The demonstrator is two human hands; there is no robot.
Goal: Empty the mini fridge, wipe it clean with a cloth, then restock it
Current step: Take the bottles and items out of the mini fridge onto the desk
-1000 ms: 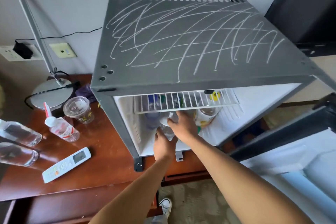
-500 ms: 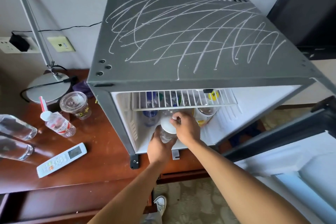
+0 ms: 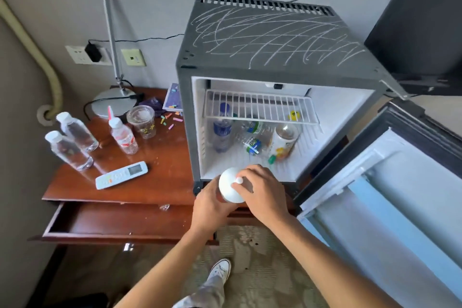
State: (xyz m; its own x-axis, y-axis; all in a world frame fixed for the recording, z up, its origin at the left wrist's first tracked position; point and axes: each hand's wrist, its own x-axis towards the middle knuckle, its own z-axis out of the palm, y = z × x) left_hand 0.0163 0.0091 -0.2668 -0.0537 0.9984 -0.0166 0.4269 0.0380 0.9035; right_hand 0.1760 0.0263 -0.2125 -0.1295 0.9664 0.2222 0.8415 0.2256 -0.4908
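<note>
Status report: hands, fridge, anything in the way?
Both hands, left and right, hold white-lidded container at fridge mouth. Bottles remain inside. Path clear.

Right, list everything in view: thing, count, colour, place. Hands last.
mini fridge: 1, dark grey, chalk scribbles on top, door open, on the wooden table
wire shelf: 1, white, upper fridge
bottles in fridge: blue-label bottle upright at left; green-label bottles, apparently 2, lying; juice bottle lying at right
yellow item: 1, under the shelf, right
water bottles: 2, clear, table's left
red-label bottle: 1, table
plastic cup: 1, clear, by the lamp base
remote: 1, white, table front
drawer: 1, open
white-lidded container: 1, at the fridge mouth
left hand: grips its body
right hand: on its lid
</note>
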